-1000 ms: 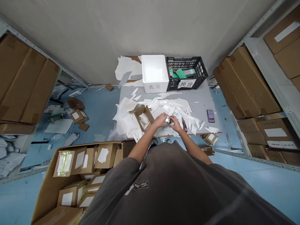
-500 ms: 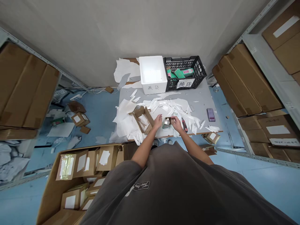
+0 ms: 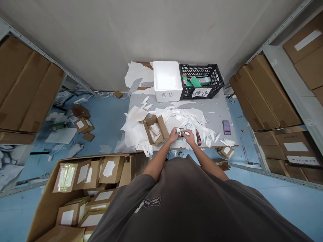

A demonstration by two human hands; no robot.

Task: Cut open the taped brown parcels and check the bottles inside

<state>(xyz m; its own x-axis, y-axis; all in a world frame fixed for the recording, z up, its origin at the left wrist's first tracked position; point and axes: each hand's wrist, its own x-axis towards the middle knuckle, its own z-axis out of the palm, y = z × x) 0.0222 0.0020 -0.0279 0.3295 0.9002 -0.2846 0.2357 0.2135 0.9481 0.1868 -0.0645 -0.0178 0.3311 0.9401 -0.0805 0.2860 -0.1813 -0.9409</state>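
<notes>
- Small box [image 3: 180,129], one: at the near edge of the table [image 3: 215,109], between my two hands; something white shows at its top, too small to tell what.
- Left hand [image 3: 174,135], one: mine, fingers bent and closed on the small box's left side.
- Right hand [image 3: 189,136], one: mine, thumb and fingers pinching the small box's right side.
- Open carton [image 3: 164,126], one: just left of my left hand, flaps up, white paper inside.
- Red-and-black tool [image 3: 198,137], one: lying just right of my right hand, close to my reach.
- White scraps [image 3: 188,117], too many to count: strewn beyond my hands and to both sides, cluttering the near half of the table.
- White sheeting [image 3: 135,122], a crumpled heap: left of the open carton.
- White bin [image 3: 168,95], one: far side, lettered on its near wall.
- Black crate [image 3: 214,90], one: far side, right of the white bin, one lettered white sign on its near wall; at least three green packages [image 3: 195,81] inside.
- Purple item [image 3: 226,127], one: right end of the table, well apart from my hands.
- Large carton [image 3: 41,210], one: near left, beside me, at least seven labelled boxes [image 3: 109,169] within.
</notes>
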